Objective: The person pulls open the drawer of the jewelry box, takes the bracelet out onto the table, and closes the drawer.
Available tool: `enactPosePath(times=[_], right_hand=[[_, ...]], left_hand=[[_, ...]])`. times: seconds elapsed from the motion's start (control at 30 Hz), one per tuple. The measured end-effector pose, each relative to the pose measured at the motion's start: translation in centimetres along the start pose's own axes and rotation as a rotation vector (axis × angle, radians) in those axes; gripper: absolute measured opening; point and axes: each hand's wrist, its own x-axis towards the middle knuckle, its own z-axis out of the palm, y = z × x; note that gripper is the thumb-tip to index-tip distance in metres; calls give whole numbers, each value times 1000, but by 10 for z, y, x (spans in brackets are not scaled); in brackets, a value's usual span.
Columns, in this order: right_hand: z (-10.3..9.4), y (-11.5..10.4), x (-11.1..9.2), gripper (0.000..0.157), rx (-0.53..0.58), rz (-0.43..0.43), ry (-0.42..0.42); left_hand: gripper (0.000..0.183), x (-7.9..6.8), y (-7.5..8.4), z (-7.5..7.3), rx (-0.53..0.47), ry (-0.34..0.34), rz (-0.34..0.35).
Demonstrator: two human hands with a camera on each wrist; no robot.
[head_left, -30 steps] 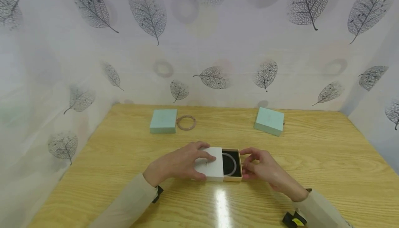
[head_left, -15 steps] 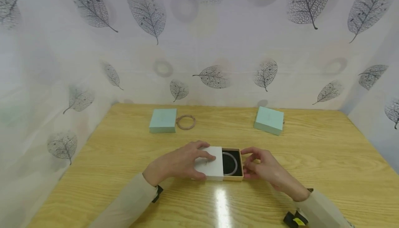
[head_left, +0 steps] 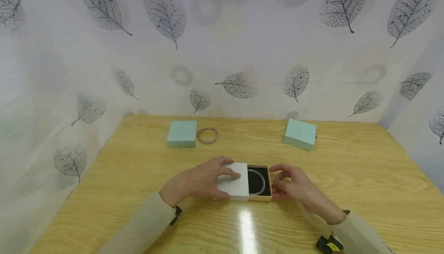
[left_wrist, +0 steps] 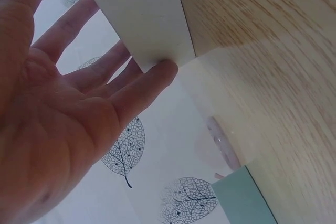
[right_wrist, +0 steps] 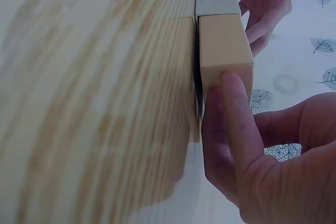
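A white slide-out box lies on the table, its white sleeve (head_left: 239,186) on the left and its tan drawer (head_left: 261,198) partly out on the right. Inside, a pale mauve bangle (head_left: 263,186) rests in black lining, its left part hidden under the sleeve. My left hand (head_left: 199,182) spans the sleeve, thumb on the near side and fingers on the far side. One fingertip presses its end in the left wrist view. My right hand (head_left: 295,187) has curled fingers at the drawer's outer end; in the right wrist view, fingertips pinch close against that tan end (right_wrist: 227,72).
Toward the back left stands a pale green box (head_left: 182,133), with a brownish-pink bangle (head_left: 208,135) flat beside it. Another pale green box (head_left: 300,134) sits at the back right. A leaf-printed curtain (head_left: 222,46) borders the wooden table (head_left: 138,161).
The drawer has slid slightly to the right out of the sleeve, showing more of the bangle. My right hand has shifted right with it, while the left hand stays in place.
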Motion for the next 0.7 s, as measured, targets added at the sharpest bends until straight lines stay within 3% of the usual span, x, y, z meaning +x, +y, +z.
enactPosePath(times=[0.7], right_hand=[[-5, 3, -4, 42, 12, -1, 18]], left_hand=[[55, 1, -2, 1, 13, 10, 17]])
